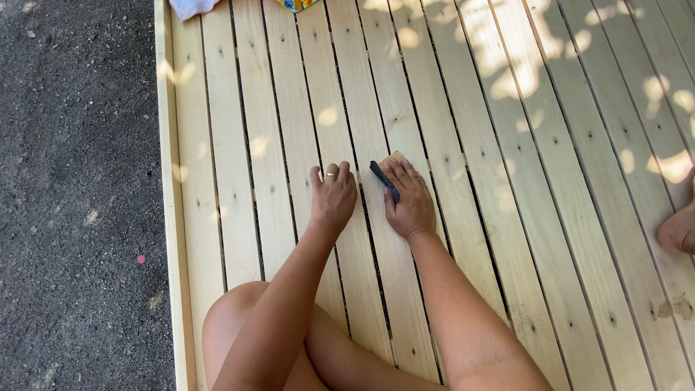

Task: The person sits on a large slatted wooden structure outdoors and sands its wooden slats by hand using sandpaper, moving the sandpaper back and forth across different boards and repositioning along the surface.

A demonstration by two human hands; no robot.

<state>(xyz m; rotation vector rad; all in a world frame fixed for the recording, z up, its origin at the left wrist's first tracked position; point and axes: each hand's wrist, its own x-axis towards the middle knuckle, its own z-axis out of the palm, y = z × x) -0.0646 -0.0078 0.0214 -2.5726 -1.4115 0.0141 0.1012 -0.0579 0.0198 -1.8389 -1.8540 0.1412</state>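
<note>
My right hand presses sanding block flat on pale wooden deck, fingers extended over it; my left hand rests beside, fingers curled, holding nothing.

A pale wooden deck of narrow planks runs lengthwise, dark gaps between the boards and rows of small screw heads across them, dappled with patches of sunlight. A raised board trims its left edge beside dark, gritty asphalt. On the planks rest the left hand, wearing a ring, and the right hand, pressed flat over a sanding block with a dark abrasive face. A white cloth and a colourful object lie at the far edge.
</note>
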